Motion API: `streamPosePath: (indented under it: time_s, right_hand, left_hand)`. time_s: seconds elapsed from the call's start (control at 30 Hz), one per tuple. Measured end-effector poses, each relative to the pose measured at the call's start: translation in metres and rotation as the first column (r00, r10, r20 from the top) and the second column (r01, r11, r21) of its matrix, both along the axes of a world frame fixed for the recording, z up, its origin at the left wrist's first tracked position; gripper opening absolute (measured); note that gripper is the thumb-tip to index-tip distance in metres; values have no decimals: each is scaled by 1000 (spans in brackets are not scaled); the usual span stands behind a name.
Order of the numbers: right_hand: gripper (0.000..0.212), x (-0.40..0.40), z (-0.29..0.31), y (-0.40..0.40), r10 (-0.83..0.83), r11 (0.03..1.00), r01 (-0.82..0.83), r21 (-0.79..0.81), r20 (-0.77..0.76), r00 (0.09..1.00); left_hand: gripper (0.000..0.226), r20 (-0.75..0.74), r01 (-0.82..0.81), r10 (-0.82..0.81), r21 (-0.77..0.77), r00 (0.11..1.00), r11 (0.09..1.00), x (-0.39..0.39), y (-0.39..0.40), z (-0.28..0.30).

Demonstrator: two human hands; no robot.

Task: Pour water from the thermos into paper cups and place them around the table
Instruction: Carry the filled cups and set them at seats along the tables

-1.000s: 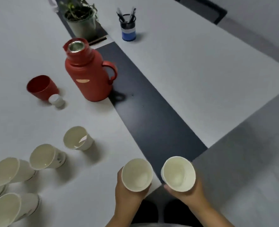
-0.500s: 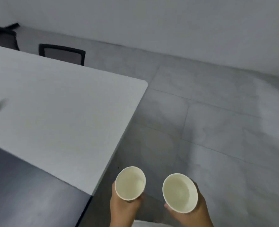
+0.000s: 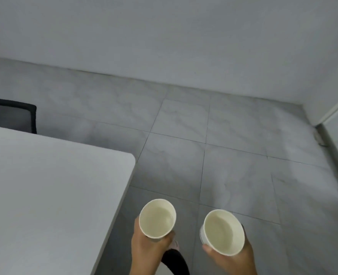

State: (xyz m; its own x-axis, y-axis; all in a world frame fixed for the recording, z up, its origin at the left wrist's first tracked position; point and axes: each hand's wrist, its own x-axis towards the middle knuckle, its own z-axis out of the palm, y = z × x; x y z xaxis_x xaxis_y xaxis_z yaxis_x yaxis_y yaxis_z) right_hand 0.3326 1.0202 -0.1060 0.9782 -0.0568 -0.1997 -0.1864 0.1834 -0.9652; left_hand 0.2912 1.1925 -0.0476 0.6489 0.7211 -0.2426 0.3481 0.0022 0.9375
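A paper cup (image 3: 157,217) is gripped upright in the left hand (image 3: 150,248) and another cup (image 3: 222,232) in the right hand (image 3: 230,257), both held over the floor (image 3: 233,155) beside the tabletop (image 3: 45,195).

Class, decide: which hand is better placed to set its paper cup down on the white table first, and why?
Probably the left hand: its white paper cup is just beside the white table's edge, while the right hand and its cup are farther away over the grey tiled floor.

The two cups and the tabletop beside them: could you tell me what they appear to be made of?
Left cup and right cup: thin paper, by the rolled rims and matte cream insides; both hold water. Tabletop: smooth, matte, light grey, probably laminate, though the look leaves it open.
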Motion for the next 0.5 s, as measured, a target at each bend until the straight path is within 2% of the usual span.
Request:
streamPosePath:
  time_s: [0.03, 0.07, 0.1, 0.13, 0.17, 0.2, 0.23, 0.37, 0.5]
  right_hand:
    - [60, 25, 45, 20, 5, 998, 0, 69, -64, 998]
    - [57, 42, 107, 35, -24, 996, 31, 82, -83, 996]
    - [55, 73, 97, 44, 37, 999, -37, 13, -52, 998]
    - [61, 97, 102, 55, 82, 993, -85, -82, -34, 996]
    - [71, 115, 102, 59, 166, 954, -155, -255, 21, 986]
    - [73, 137, 97, 63, 184, 938, -165, -305, 34, 982]
    - [71, 160, 88, 67, 137, 940, -114, -322, 49, 989]
    - [69, 241, 93, 103, 161, 934, -142, -327, 33, 986]
    - [67, 336, 87, 143, 263, 905, -218, -364, 78, 962]
  left_hand:
    - [72, 23, 1, 0, -11, 1000, 1000, 19, 9, 2]
    - [71, 24, -1, 1, -28, 1000, 1000, 43, 17, 7]
    - [70, 32, 14, -14, -17, 999, 1000, 67, 27, 9]
    - [70, 38, 28, -28, -10, 999, 1000, 91, 37, 12]
    - [70, 48, 31, -31, -12, 998, 999, 112, 44, 14]
    - [71, 50, 29, -28, -11, 998, 1000, 129, 52, 13]
    - [72, 50, 33, -33, -2, 998, 999, 147, 59, 14]
    - [77, 21, -73, 74, -69, 997, 995, 214, 89, 10]
    - [76, 34, -169, 173, -95, 984, 981, 290, 122, 2]
